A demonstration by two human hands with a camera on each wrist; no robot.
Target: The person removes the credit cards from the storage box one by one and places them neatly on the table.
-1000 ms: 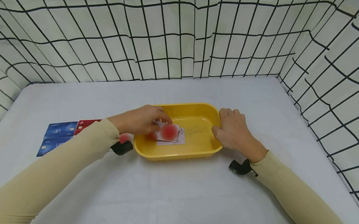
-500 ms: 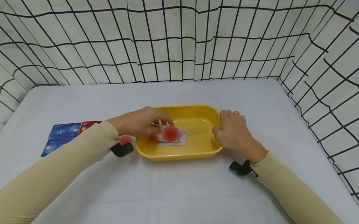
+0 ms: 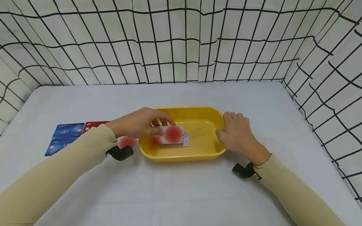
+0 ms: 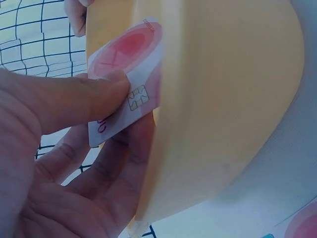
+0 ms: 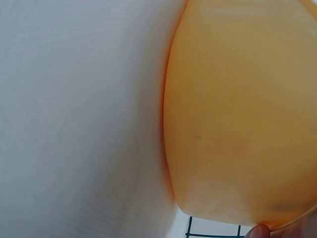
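Note:
My left hand (image 3: 146,122) reaches over the left rim of a yellow tray (image 3: 204,143) and pinches a white bank card (image 3: 173,134) with red circles. In the left wrist view the thumb lies on the card's face (image 4: 138,96), beside its chip, with fingers beneath. Under the held card, another pale card (image 3: 186,140) lies on the tray floor. My right hand (image 3: 237,133) grips the tray's right end, thumb on the inner side of the rim. The right wrist view shows mostly the tray's outer wall (image 5: 237,119) and one fingertip.
Left of the tray lie two blue cards (image 3: 68,131), a red card (image 3: 94,125) and a white card with a red circle (image 3: 127,142), partly hidden by my left arm. A black wire grid (image 3: 174,41) stands along the back and sides of the white table (image 3: 174,197).
The held card has shifted slightly within the tray and sits lower over the pale card. The right hand keeps its hold on the tray. The whole view has drifted slightly.

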